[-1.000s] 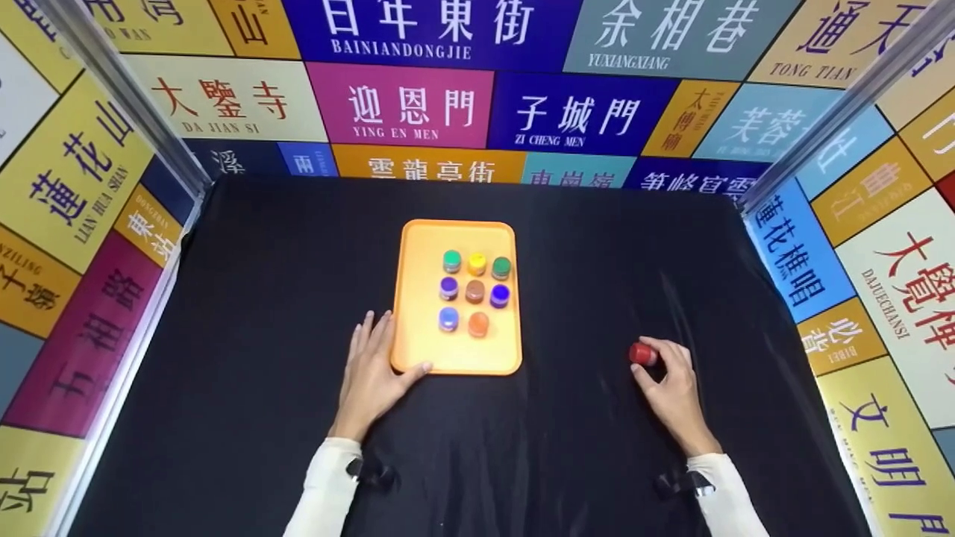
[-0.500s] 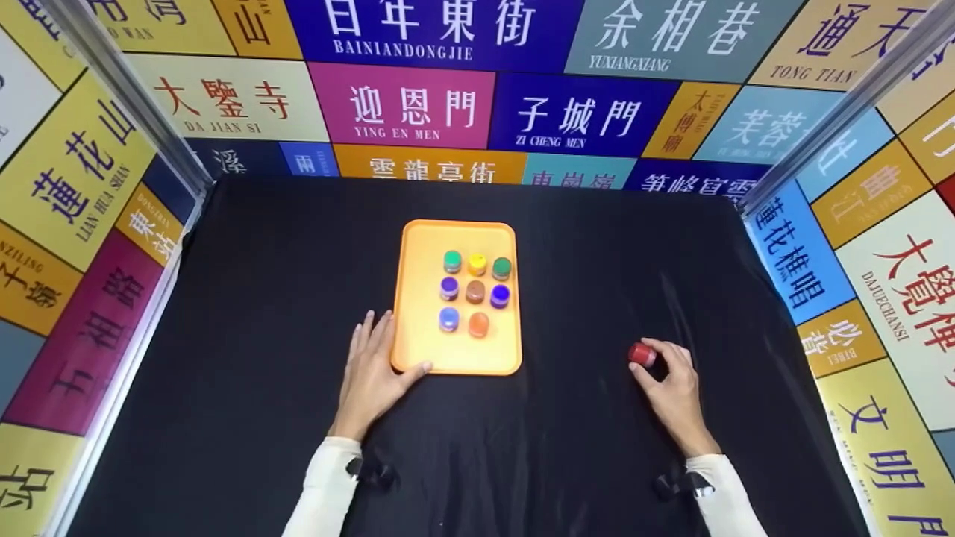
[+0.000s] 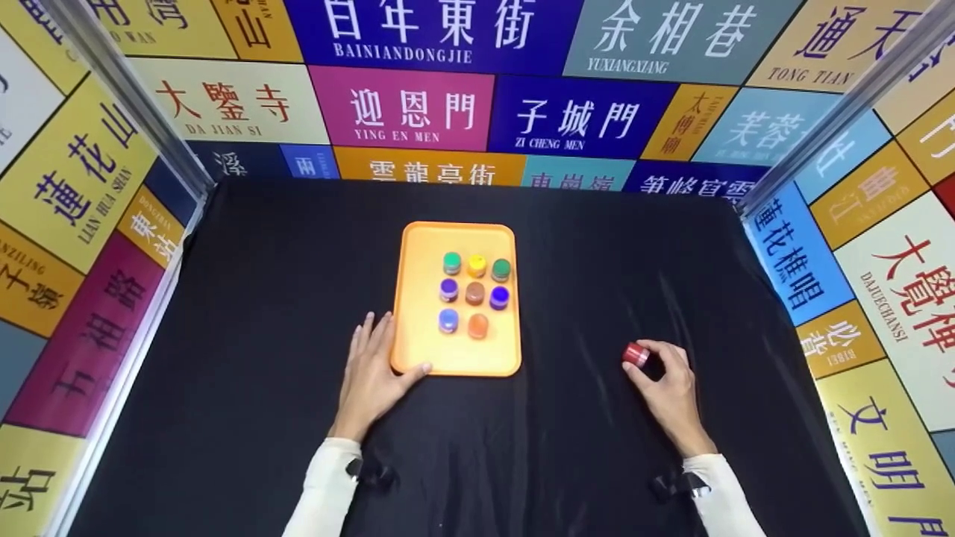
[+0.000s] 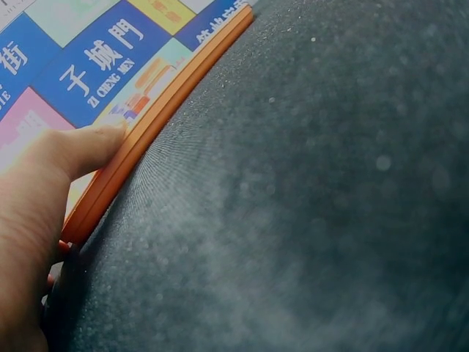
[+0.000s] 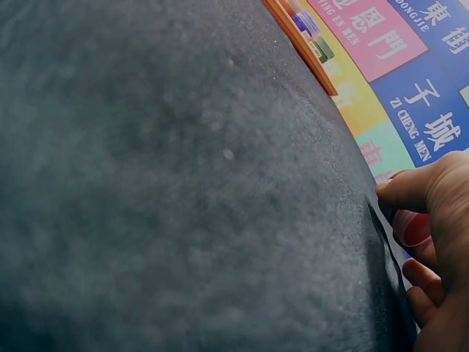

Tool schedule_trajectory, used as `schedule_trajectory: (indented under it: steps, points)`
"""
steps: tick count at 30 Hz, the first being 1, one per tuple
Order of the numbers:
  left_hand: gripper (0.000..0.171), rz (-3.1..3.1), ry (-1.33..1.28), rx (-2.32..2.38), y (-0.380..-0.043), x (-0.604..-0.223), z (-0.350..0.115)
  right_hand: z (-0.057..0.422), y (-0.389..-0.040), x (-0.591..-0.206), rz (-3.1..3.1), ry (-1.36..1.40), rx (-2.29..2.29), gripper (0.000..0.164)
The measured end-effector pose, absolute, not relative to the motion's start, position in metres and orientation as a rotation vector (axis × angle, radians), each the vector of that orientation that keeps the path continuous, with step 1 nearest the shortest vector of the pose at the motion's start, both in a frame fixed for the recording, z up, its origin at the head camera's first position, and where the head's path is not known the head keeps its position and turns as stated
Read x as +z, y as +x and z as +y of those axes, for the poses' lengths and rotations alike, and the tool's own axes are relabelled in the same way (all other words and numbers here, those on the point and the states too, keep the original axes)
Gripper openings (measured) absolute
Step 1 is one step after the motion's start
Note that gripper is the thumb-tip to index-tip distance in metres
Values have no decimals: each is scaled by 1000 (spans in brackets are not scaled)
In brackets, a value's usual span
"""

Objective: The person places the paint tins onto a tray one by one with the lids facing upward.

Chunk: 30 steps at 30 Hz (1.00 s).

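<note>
My right hand (image 3: 671,382) pinches a small red paint pot (image 3: 635,354) between thumb and fingers, low over the black cloth, to the right of the tray. In the right wrist view the pot (image 5: 415,229) shows a clear, red-filled body, partly hidden by the fingers. My left hand (image 3: 369,379) rests at the near left corner of an orange tray (image 3: 419,291), its fingers straight along the left side. Its thumb (image 4: 99,147) lies on the tray's rim in the left wrist view. Several paint pots stand in rows on the tray, among them a yellow one (image 3: 476,265) and an orange one (image 3: 478,326).
Black cloth (image 3: 582,432) covers the table, with some creases at the right. Printed panels with large characters (image 3: 418,108) wall off the back and both sides. Metal posts (image 3: 160,142) stand at the back corners.
The red paint pot has shifted slightly left and tilted in my right hand, its cap turning toward the upper left. My left hand and the pots on the tray keep their places.
</note>
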<state>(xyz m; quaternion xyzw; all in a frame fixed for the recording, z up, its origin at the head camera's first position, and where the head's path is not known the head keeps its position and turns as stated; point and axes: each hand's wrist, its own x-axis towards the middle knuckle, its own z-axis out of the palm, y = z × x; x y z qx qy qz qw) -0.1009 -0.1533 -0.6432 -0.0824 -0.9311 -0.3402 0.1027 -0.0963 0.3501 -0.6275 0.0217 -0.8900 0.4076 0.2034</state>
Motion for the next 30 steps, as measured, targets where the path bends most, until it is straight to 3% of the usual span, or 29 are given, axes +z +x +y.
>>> schedule_trajectory:
  steps: [30]
  points:
    - [109,-2747,-231,-1025,-100,-643,-152,331,-101,-626,-2468,197,1168,41]
